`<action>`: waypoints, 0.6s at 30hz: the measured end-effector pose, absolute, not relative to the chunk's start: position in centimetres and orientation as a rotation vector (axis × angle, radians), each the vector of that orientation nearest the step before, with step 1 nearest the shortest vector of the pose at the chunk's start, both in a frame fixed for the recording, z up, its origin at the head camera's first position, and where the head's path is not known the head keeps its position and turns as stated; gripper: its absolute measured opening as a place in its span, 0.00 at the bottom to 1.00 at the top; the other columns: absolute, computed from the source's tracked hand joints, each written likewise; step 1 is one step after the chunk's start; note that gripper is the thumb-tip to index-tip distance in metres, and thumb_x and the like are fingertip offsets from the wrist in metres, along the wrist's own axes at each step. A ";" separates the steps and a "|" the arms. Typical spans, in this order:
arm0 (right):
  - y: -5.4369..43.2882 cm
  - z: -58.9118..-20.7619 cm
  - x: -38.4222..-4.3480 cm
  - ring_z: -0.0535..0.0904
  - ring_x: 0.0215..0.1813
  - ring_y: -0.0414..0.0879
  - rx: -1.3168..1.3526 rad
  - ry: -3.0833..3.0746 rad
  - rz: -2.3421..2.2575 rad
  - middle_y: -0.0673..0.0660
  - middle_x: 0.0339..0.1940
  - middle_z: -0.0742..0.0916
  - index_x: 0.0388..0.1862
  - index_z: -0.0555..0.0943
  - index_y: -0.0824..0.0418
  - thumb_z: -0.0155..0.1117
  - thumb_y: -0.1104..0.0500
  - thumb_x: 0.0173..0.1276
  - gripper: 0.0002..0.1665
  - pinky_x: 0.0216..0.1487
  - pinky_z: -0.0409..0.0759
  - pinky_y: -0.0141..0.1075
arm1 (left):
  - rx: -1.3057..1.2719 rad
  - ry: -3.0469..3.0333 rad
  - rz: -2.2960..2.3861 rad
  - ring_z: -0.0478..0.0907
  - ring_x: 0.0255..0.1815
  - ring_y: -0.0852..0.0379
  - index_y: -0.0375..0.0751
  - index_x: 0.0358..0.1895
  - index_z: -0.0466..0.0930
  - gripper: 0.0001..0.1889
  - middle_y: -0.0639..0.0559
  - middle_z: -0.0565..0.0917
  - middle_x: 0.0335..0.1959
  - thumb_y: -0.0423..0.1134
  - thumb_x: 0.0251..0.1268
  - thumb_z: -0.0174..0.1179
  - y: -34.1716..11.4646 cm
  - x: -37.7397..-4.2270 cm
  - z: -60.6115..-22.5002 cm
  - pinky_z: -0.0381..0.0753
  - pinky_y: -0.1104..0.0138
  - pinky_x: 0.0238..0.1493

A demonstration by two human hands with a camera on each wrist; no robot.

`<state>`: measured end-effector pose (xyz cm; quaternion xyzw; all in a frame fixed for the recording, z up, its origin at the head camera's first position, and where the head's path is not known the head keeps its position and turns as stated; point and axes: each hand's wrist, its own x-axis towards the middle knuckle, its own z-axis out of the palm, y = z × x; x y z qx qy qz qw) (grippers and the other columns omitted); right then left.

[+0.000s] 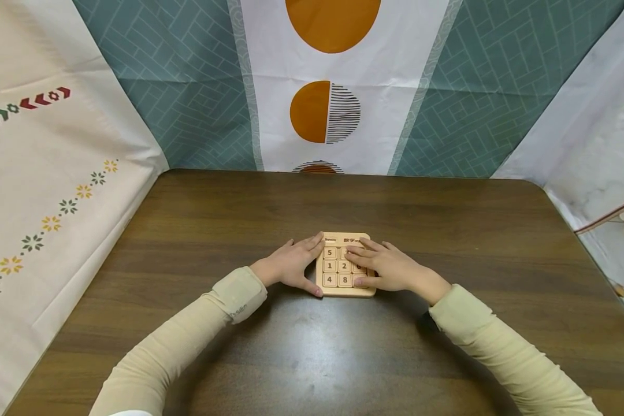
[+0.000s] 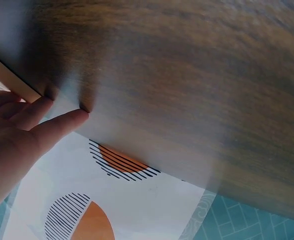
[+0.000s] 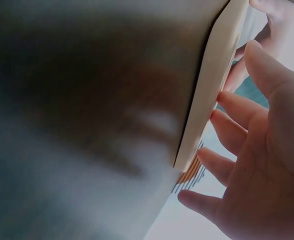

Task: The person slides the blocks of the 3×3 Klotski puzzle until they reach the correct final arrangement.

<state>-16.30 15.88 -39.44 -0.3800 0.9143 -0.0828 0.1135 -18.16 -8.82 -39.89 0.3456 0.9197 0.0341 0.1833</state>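
A light wooden number puzzle board [image 1: 342, 293] lies flat on the dark table, with square tiles in rows. The tiles 5, 1, 2, 4 and 8 show plainly; the right-hand column is partly hidden by fingers. At the board's left side is my left hand [image 1: 293, 263], fingertips by the upper corner and thumb at the lower corner. In the left wrist view its fingers [image 2: 62, 125] stretch out straight beside the board's edge. My right hand [image 1: 395, 268] reaches over the board from the right with spread, mostly straight fingers, fingertips on the tiles.
The brown wooden table [image 1: 229, 214] surrounds the board. Behind it hangs a green and white cloth [image 1: 275, 115] with orange circles. A cream embroidered cloth [image 1: 47, 190] hangs at the left, and a pale floral cloth [image 1: 598, 138] at the right.
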 end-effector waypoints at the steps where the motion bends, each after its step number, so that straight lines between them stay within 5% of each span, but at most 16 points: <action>1: 16.0 -39.4 -16.3 0.50 0.71 0.56 -1.112 2.680 -0.246 0.53 0.69 0.65 0.69 0.63 0.54 0.53 0.40 0.65 0.37 0.60 0.53 0.62 | 0.974 2.594 0.096 0.44 0.71 0.50 0.37 0.72 0.42 0.61 0.45 0.39 0.73 0.73 0.40 0.57 -8.8 -18.1 -39.9 0.52 0.44 0.62; 18: 17.7 -39.2 -16.0 0.52 0.71 0.57 -1.102 2.711 -0.255 0.55 0.68 0.67 0.67 0.65 0.56 0.56 0.41 0.63 0.37 0.59 0.54 0.63 | 0.953 2.591 0.077 0.42 0.72 0.51 0.38 0.72 0.40 0.61 0.46 0.37 0.73 0.73 0.40 0.58 -8.7 -18.1 -39.7 0.50 0.45 0.63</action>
